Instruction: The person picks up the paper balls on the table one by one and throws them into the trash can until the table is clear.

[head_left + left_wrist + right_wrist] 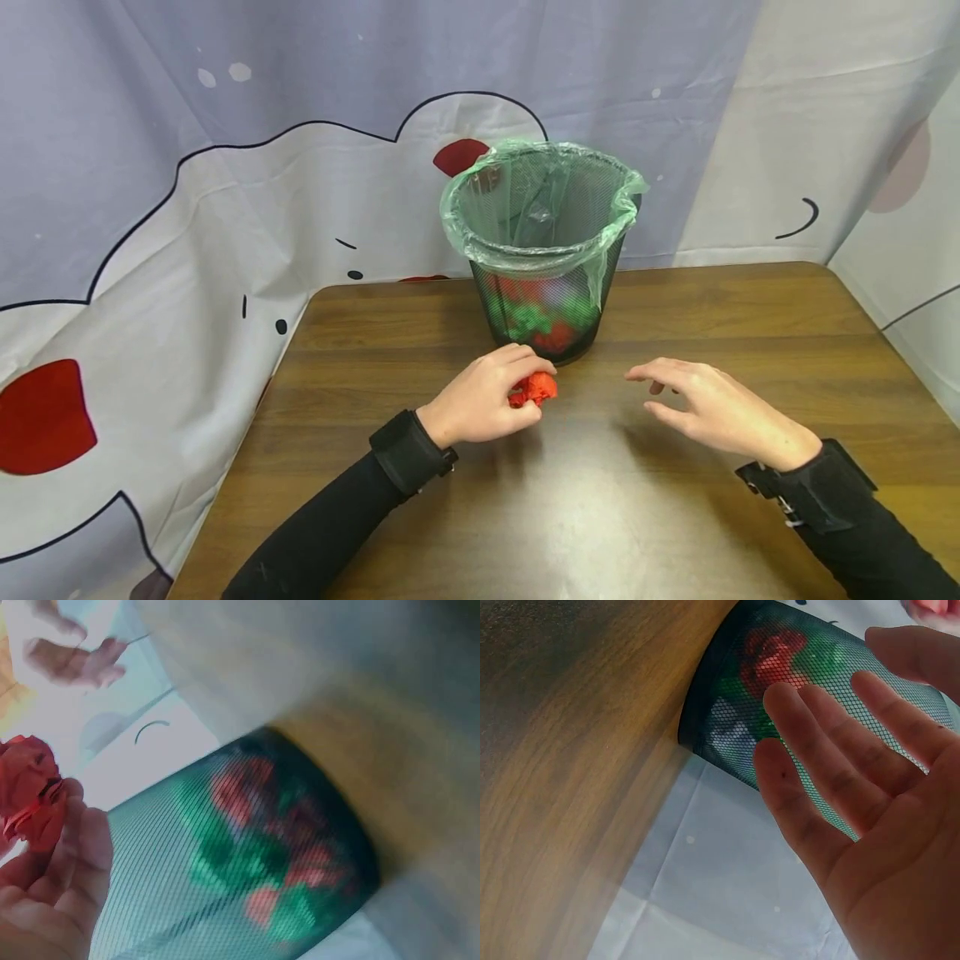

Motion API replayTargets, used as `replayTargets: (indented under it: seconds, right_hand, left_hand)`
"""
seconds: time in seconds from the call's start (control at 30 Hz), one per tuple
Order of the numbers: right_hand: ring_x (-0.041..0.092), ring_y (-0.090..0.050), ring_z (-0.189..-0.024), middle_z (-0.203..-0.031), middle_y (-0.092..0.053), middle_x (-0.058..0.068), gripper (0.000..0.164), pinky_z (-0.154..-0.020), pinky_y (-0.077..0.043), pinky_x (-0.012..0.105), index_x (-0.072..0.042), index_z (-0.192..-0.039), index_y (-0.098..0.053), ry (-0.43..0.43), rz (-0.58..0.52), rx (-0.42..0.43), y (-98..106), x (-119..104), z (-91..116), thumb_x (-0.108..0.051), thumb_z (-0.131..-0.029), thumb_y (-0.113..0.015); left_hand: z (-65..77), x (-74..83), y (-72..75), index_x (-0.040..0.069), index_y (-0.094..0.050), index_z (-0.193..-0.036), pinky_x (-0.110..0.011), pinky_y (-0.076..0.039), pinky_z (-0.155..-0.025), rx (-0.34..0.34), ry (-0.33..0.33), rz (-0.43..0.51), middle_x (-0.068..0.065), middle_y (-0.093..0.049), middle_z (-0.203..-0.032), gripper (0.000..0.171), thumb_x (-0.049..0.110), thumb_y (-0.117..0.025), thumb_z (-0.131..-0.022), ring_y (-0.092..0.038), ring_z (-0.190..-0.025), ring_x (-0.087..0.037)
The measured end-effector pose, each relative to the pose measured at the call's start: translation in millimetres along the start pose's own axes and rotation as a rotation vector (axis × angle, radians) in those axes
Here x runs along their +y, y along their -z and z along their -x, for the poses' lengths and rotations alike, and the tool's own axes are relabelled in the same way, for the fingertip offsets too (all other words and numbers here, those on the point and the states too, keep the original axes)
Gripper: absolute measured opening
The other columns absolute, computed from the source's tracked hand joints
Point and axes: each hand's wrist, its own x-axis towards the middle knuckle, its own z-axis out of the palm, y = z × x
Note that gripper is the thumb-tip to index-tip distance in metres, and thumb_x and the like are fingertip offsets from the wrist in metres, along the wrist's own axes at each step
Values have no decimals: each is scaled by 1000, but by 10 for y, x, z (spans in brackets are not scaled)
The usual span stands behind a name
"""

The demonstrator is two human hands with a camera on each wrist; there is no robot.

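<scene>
My left hand [487, 396] grips a crumpled ball of red paper [538, 388] between thumb and fingers, in front of the bin's base. In the left wrist view the red ball [30, 787] shows creases and folds at the fingertips. A black mesh wastebasket [617, 258] with a pale green plastic liner [480, 237] over its rim stands behind that hand. Through the mesh show several red and green crumpled pieces [532, 317] at the bottom. To the right, my right hand [705, 408] hovers above the table with fingers spread and nothing in its grasp.
The brown wooden table [375, 333] has rounded back corners. A printed cloth curtain [300, 192] hangs right behind it, and more cloth [915, 250] borders the right edge. Both wrists wear black bands [408, 450] over black sleeves.
</scene>
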Motion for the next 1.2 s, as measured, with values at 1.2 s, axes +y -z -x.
replayTargets:
  seconds: [1.2]
  right_hand:
    - [7, -66, -95, -118, -68, -10, 38, -79, -53, 32, -18, -127, -66, -12, -23, 1, -100, -13, 8, -17, -90, -73]
  left_hand:
    - [-819, 5, 1250, 1, -64, -119, -34, -46, -79, 526, -100, -80, -10, -67, -109, 41, 15, -57, -81, -56, -95, -20]
